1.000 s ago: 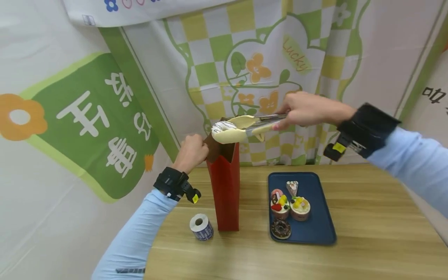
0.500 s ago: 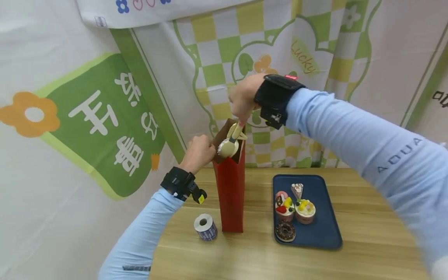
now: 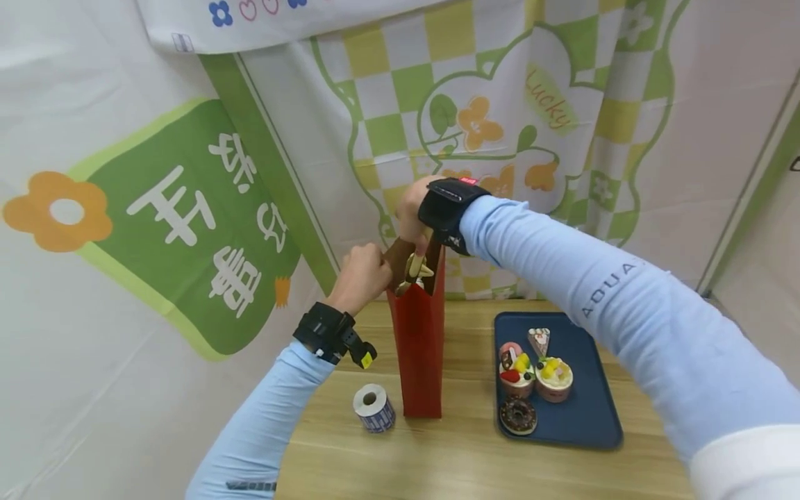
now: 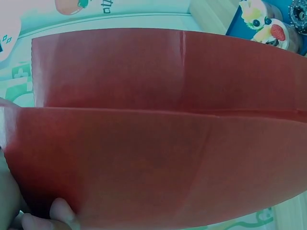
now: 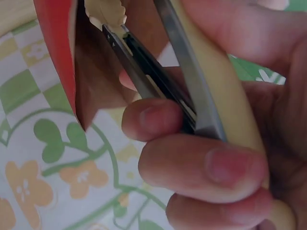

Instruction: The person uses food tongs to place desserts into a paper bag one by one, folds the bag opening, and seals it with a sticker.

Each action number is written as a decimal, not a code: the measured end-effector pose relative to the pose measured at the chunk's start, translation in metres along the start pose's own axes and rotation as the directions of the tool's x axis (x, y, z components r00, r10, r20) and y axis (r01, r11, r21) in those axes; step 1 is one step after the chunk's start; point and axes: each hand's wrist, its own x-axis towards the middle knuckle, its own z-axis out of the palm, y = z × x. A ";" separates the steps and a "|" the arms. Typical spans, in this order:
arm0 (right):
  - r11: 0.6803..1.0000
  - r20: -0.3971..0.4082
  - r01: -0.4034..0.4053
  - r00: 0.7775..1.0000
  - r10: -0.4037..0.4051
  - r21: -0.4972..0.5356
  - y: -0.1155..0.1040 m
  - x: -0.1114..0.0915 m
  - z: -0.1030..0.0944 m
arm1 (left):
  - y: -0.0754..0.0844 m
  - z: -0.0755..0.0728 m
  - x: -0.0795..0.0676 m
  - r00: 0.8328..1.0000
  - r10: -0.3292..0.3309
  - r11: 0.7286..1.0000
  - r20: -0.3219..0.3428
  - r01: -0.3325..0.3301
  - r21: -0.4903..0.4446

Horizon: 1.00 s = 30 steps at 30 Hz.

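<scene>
Printed cloth [image 3: 387, 132] right along the far side, wood-grain tabletop [image 3: 500, 479] in front. In from the right, blue sleeve [image 3: 531, 239] across the far right corner of the dark blue tray [image 3: 590, 392]. Dead centre, upright and open at the top, red bag [image 3: 420, 354], left rim gripped in the left hand [image 3: 362, 274]. Right at the mouth, right hand [image 3: 412, 208] wrapped around yellow-and-metal tongs [image 5: 211, 72], tips down inside, anything between them mostly hidden. Just left of the bag's base, label roll [image 3: 373, 410] on end. Over on the tray's left half, two fruit-topped cups [image 3: 554, 382] side by side, chocolate doughnut [image 3: 518, 417] nearer, little cake slice [image 3: 539, 340] farther back.
</scene>
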 end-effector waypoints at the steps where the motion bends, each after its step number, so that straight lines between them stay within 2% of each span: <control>1: 1.000 0.002 0.004 1.000 -0.004 0.001 -0.001 0.003 0.003 | 0.000 0.000 0.000 1.000 0.003 1.000 -0.002 -0.003 -0.001; 4: 1.000 0.020 0.007 1.000 -0.008 0.013 -0.004 0.010 0.011 | 0.001 -0.002 0.000 1.000 0.001 1.000 -0.004 -0.001 -0.003; 6: 1.000 0.007 0.020 1.000 -0.020 -0.008 -0.006 0.008 0.014 | 0.001 -0.003 -0.001 1.000 -0.002 1.000 -0.001 0.002 0.001; 11: 0.999 -0.007 0.028 1.000 -0.028 0.043 -0.001 -0.002 0.018 | -0.002 -0.004 -0.001 1.000 -0.027 1.000 0.014 0.027 -0.003; 16: 0.995 0.000 0.097 0.995 -0.097 0.021 0.016 -0.004 0.014 | -0.006 -0.003 -0.002 0.999 -0.033 0.999 -0.005 0.033 0.023; 19: 0.989 0.001 0.131 0.991 -0.131 0.071 0.032 -0.010 0.009 | -0.007 -0.002 -0.003 0.999 -0.038 0.999 -0.011 0.038 0.032; 21: 0.981 -0.023 0.149 0.989 -0.147 0.122 0.045 -0.021 0.007 | -0.007 -0.001 -0.003 0.999 -0.047 0.999 -0.004 0.047 0.026; 25: 0.956 -0.172 0.218 0.967 -0.186 0.194 0.077 -0.060 0.016 | -0.007 -0.001 -0.003 0.999 -0.050 0.999 0.003 0.050 0.003; 28: 0.936 -0.293 0.262 0.937 -0.189 0.235 0.100 -0.094 0.038 | -0.009 -0.003 -0.003 0.999 -0.044 0.999 0.003 0.044 -0.007; 30: 0.923 -0.350 0.273 0.921 -0.169 0.272 0.112 -0.116 0.061 | -0.010 -0.005 -0.004 0.999 -0.047 0.999 0.004 0.047 -0.009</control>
